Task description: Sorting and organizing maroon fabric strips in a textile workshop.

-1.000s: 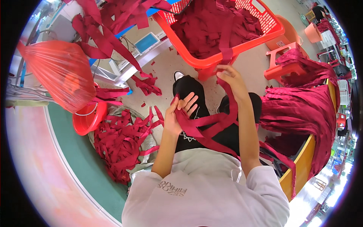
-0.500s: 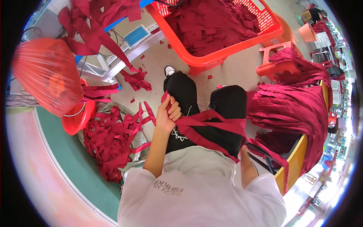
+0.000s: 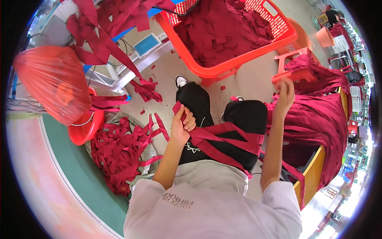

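Observation:
My left hand (image 3: 183, 124) is closed round dark red fabric strips (image 3: 215, 130). A short end sticks out above the fist, and the long parts trail rightward over my black-trousered thighs. My right hand (image 3: 285, 92) is lifted on the right, in front of a low red stool (image 3: 281, 65) and close to a thick bundle of long red strips (image 3: 310, 115) draped over a wooden-edged frame (image 3: 314, 169). Its fingers are smeared by motion, so whether they pinch anything does not show.
A red plastic basket (image 3: 215, 71) full of cut red pieces stands ahead. To the left are a heap of strips (image 3: 119, 155), a red bucket (image 3: 81, 131), a red plastic bag (image 3: 53, 83) and a machine table (image 3: 139, 59) with strips hanging off it. Scraps dot the floor.
My right hand has come up from beside my right hip, moving forward to the stool and the draped bundle. The left hand keeps its grip on the strips, almost still.

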A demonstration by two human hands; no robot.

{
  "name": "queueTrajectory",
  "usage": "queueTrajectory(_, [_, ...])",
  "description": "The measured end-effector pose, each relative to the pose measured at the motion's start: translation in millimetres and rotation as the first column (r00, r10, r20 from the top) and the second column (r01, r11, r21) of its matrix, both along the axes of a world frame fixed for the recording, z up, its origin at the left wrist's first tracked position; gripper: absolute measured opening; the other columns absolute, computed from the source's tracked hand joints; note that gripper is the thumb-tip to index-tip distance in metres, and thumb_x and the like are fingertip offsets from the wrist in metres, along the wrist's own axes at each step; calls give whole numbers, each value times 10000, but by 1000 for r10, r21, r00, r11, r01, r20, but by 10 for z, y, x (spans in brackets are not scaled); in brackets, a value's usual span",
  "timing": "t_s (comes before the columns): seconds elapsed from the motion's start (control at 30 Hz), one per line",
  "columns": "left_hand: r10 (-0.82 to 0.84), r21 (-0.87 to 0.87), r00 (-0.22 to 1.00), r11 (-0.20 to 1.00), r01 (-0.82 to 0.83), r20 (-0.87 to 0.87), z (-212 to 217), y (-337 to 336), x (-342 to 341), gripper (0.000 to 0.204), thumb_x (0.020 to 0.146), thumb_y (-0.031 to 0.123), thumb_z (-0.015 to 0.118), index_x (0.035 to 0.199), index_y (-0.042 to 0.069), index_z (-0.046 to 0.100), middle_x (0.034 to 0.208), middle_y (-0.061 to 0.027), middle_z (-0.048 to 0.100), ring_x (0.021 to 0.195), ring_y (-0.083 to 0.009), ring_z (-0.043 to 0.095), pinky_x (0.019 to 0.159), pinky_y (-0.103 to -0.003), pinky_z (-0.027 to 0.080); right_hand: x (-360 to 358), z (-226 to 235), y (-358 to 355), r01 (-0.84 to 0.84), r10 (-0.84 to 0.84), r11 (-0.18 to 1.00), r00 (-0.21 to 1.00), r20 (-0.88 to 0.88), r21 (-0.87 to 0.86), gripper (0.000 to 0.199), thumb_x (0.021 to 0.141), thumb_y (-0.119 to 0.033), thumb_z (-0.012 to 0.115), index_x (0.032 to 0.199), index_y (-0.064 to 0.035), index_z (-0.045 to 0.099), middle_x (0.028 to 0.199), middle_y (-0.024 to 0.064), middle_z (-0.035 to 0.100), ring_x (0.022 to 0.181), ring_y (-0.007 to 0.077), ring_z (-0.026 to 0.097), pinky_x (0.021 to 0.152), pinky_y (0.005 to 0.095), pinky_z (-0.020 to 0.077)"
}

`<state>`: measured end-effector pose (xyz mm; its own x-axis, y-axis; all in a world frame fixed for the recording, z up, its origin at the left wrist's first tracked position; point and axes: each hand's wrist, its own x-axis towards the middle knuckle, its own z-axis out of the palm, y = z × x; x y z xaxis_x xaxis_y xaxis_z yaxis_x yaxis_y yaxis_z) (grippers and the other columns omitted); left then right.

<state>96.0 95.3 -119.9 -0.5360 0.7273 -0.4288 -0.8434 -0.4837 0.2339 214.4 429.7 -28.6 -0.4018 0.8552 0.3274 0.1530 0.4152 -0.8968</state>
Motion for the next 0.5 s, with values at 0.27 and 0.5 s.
queueTrajectory(0.27, [41, -97, 998, 994, -46, -47, 28, 37, 106, 355, 1040, 373, 418, 799, 126, 502, 516, 38, 295, 390, -92, 263, 382, -256, 212, -2719, -235, -61, -908, 469, 379, 353, 809, 176, 310, 844, -245, 637, 1092, -70, 699, 1211, 163, 641, 1117, 280, 619, 923, 412, 491])
queueTrajectory(0.5, [114, -98, 993, 988, -117, -37, -7, -114, 171, 337, 1044, 356, 411, 819, 123, 500, 530, 41, 304, 401, -82, 258, 397, -246, 225, -3003, -519, -195, -883, 60, 466, -30, 998, -55, 527, 694, -237, 724, 1214, -176, 662, 1464, 105, 459, 1284, 299, 491, 1028, 512, 405])
